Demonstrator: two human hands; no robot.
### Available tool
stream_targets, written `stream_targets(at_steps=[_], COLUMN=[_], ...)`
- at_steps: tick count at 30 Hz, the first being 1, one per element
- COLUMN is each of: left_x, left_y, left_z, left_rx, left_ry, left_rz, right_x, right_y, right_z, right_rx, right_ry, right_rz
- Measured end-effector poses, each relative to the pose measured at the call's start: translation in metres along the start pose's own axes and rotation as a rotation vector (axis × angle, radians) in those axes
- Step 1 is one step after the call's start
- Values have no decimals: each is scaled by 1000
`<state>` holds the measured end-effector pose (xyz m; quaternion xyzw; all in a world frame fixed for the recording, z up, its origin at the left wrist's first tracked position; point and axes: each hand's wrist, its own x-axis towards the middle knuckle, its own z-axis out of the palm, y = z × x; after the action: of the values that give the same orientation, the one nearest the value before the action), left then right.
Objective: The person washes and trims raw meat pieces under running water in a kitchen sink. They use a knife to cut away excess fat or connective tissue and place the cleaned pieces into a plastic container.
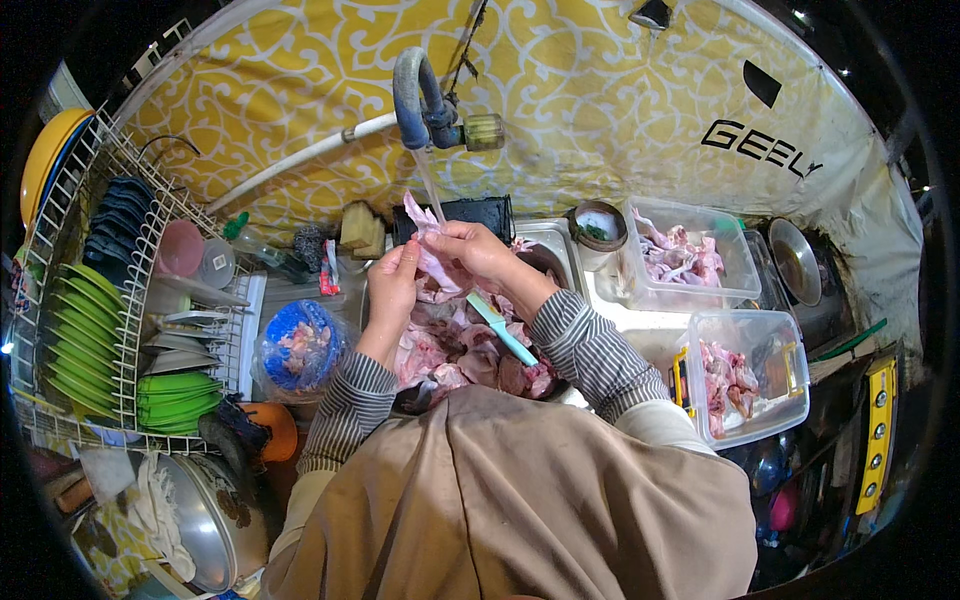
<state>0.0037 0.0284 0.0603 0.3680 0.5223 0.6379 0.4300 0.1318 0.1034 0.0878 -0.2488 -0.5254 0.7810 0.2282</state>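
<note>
A pale pink piece of raw poultry (441, 271) with loose skin is stretched between my two hands beneath the faucet (414, 97). A thin stream of water (429, 180) falls onto it. My left hand (393, 283) pinches its left edge, and my right hand (474, 253) grips it from the upper right. Below them, raw poultry pieces (442, 337) fill a container in the sink area, its rim largely hidden. A tool with a turquoise handle (504, 331), perhaps a knife, lies across the pile. Its working end is hard to make out.
Two clear plastic boxes (694, 296) (757, 435) at right hold more poultry pieces. A blue bag-lined bowl (301, 379) with scraps sits left, beside a wire dish rack (139, 300) of green plates (84, 337). Yellow sponges (361, 231) and a small pot (598, 225) stand behind.
</note>
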Motion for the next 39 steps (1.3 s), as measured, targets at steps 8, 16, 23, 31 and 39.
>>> stream_targets(at_steps=[8,16,23,31,39], left_x=[-15,-28,-33,-35,-12], left_y=[-2,-7,-9,3,-2], left_z=[6,-6,-13,-10,1], left_rx=[70,1106,1020,687,512], left_ry=[10,-3,146,191,305], left_rz=[201,682,857,476,256], right_x=[8,16,20,15,16], right_y=[2,6,7,-4,0], right_z=[1,0,3,15,38], right_rx=[144,-60,6,-283,-616], right_ry=[99,187,237,158,94], right_rz=[-76,-117,-87,-66,-288])
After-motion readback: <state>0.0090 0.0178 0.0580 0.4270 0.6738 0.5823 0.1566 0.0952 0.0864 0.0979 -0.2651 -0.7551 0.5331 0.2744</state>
